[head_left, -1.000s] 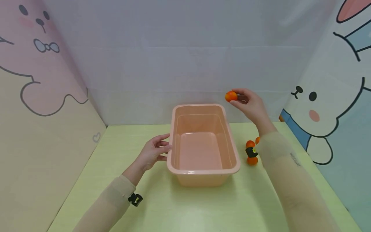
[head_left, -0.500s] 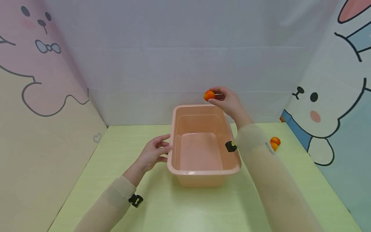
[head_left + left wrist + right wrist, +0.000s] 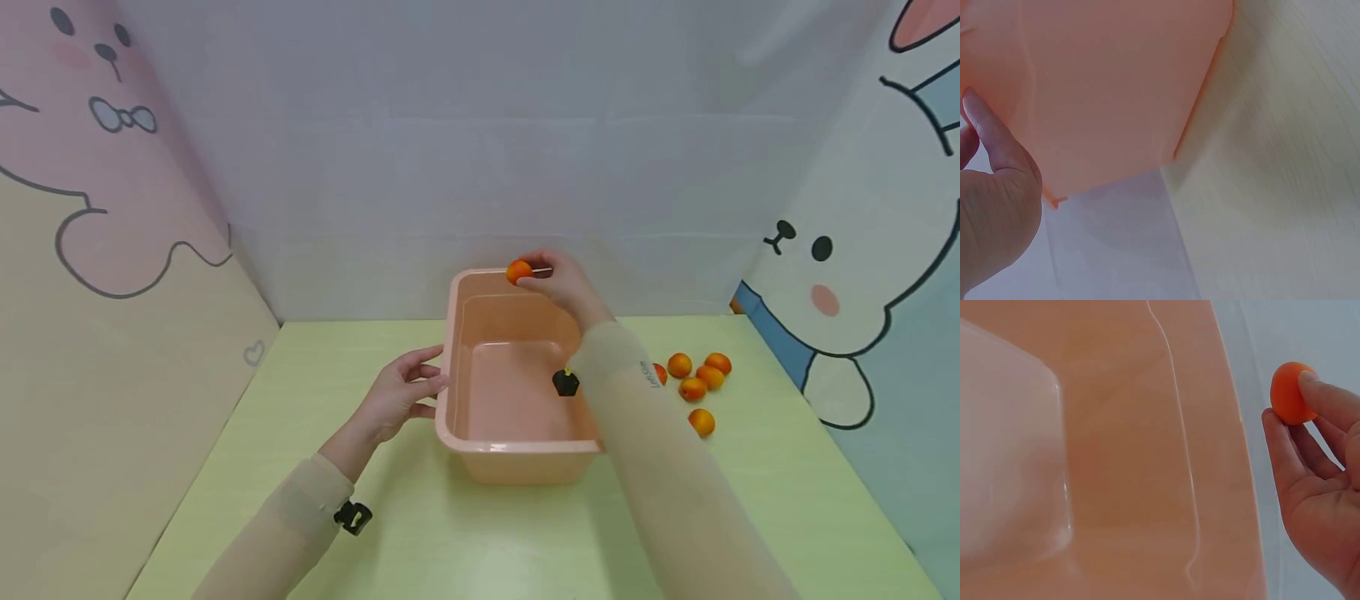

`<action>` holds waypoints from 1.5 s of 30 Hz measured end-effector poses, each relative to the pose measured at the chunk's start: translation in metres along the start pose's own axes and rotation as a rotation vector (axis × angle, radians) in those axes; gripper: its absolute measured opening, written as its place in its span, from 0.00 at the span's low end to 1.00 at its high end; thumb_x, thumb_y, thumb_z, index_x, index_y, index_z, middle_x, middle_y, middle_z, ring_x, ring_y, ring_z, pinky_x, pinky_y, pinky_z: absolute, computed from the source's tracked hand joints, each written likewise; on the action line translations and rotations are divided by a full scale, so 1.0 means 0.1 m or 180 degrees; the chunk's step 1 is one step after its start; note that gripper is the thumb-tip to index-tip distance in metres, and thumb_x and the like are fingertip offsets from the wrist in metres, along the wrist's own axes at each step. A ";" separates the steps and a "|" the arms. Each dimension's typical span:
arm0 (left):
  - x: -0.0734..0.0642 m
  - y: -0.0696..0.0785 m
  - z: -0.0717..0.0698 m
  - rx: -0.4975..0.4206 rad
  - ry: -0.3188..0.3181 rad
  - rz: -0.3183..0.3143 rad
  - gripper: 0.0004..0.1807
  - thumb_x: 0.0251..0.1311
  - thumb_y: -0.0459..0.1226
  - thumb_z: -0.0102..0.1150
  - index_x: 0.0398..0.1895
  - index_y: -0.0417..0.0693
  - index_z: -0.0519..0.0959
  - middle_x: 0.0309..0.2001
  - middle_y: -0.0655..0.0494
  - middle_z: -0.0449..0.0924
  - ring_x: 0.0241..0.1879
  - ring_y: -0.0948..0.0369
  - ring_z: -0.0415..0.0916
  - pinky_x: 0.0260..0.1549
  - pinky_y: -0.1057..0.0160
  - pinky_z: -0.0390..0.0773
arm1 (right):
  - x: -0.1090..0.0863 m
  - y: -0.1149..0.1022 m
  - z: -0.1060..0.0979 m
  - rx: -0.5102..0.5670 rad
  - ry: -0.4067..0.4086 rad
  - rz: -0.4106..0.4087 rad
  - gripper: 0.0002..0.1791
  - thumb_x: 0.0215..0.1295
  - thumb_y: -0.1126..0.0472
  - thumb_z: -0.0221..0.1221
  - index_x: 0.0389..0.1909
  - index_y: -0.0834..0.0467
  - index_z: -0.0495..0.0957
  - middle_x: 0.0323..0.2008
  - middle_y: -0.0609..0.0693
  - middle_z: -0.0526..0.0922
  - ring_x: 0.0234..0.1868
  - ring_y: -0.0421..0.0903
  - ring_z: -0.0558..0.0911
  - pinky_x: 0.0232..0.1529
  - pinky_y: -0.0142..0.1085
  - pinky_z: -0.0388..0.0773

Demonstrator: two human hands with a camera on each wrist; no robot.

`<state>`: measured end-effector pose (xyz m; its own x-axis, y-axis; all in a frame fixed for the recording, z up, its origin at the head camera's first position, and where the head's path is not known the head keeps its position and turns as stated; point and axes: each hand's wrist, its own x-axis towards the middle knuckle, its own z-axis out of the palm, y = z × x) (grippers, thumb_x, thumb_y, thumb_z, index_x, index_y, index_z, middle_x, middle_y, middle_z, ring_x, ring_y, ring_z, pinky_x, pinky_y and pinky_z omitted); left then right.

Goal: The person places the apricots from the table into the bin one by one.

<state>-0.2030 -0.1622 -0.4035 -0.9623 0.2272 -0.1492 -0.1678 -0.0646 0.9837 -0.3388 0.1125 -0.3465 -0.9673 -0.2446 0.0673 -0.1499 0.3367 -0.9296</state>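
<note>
In the head view, a peach-coloured plastic basin stands in the middle of the table. My left hand touches its left side just under the rim, thumb and fingers outside; in the left wrist view the thumb lies against the outer wall. My right hand pinches a small smooth oval orange fruit, kumquat-like, between thumb and fingertips. In the head view this fruit overlaps the basin's far rim. From the right wrist, the fruit shows beyond the rim's edge.
Several more orange fruits lie loose on the pale green table right of the basin, some partly behind my right sleeve. A pale wall cloth closes off the back, with printed cartoon panels at both sides.
My right hand has carried the orange fruit leftward and then slightly down to the basin's far rim. More fruits on the table have come into sight. My left hand keeps its place.
</note>
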 end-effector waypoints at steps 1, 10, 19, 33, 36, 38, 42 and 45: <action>0.00 0.00 0.00 -0.0006 0.0003 0.0002 0.32 0.65 0.28 0.60 0.72 0.40 0.65 0.42 0.50 0.75 0.34 0.59 0.82 0.28 0.58 0.86 | 0.01 0.01 0.02 0.0017 -0.0023 0.0007 0.20 0.67 0.63 0.64 0.58 0.62 0.75 0.54 0.56 0.77 0.54 0.55 0.76 0.60 0.47 0.73; 0.00 0.01 0.00 0.0011 -0.0006 -0.0013 0.32 0.65 0.28 0.61 0.72 0.40 0.65 0.43 0.50 0.76 0.34 0.59 0.82 0.29 0.58 0.86 | 0.03 0.15 0.10 0.0020 -0.0341 0.0158 0.21 0.66 0.65 0.64 0.59 0.63 0.74 0.55 0.58 0.77 0.55 0.55 0.76 0.61 0.44 0.73; 0.00 0.02 -0.02 0.0010 -0.0007 -0.0025 0.32 0.65 0.29 0.61 0.72 0.40 0.64 0.44 0.49 0.76 0.35 0.58 0.83 0.30 0.57 0.86 | 0.07 0.25 0.18 -0.0014 -0.0576 0.0034 0.22 0.65 0.68 0.64 0.60 0.64 0.75 0.55 0.59 0.77 0.56 0.57 0.76 0.59 0.43 0.75; 0.00 0.00 -0.03 -0.0016 -0.0016 -0.0012 0.32 0.65 0.28 0.61 0.72 0.40 0.64 0.43 0.50 0.76 0.35 0.58 0.83 0.29 0.57 0.86 | 0.04 0.34 0.35 -0.0055 -0.0720 0.0191 0.22 0.64 0.70 0.64 0.59 0.65 0.75 0.58 0.60 0.76 0.56 0.58 0.76 0.60 0.43 0.75; 0.00 -0.01 -0.03 -0.0014 -0.0005 -0.0011 0.32 0.65 0.28 0.61 0.72 0.40 0.64 0.43 0.50 0.76 0.35 0.58 0.83 0.29 0.57 0.86 | 0.04 0.37 0.37 -0.0079 -0.0774 0.0181 0.22 0.64 0.70 0.63 0.59 0.65 0.75 0.58 0.60 0.76 0.56 0.58 0.76 0.60 0.43 0.75; 0.00 -0.01 -0.03 -0.0021 -0.0004 -0.0015 0.32 0.65 0.28 0.61 0.72 0.40 0.64 0.43 0.50 0.76 0.35 0.58 0.83 0.29 0.57 0.86 | 0.03 0.38 0.38 -0.0097 -0.0801 0.0209 0.22 0.64 0.70 0.63 0.59 0.65 0.75 0.58 0.60 0.76 0.56 0.58 0.76 0.59 0.42 0.76; 0.00 0.00 -0.02 -0.0028 0.0009 -0.0028 0.32 0.65 0.28 0.61 0.72 0.40 0.64 0.43 0.50 0.76 0.36 0.57 0.83 0.29 0.57 0.86 | 0.01 0.39 0.40 -0.0203 -0.0815 0.0287 0.20 0.64 0.68 0.65 0.57 0.61 0.78 0.55 0.56 0.78 0.54 0.56 0.77 0.56 0.41 0.78; 0.00 0.00 -0.02 -0.0032 0.0010 -0.0028 0.32 0.65 0.28 0.61 0.72 0.40 0.64 0.43 0.50 0.77 0.36 0.56 0.83 0.30 0.56 0.86 | 0.01 0.41 0.41 -0.0261 -0.0848 0.0269 0.19 0.63 0.67 0.66 0.55 0.60 0.79 0.54 0.54 0.79 0.53 0.54 0.77 0.55 0.41 0.78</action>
<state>-0.2034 -0.1641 -0.4036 -0.9615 0.2248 -0.1582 -0.1783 -0.0723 0.9813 -0.3373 0.0887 -0.3996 -0.8909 -0.4390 -0.1168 -0.0975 0.4358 -0.8947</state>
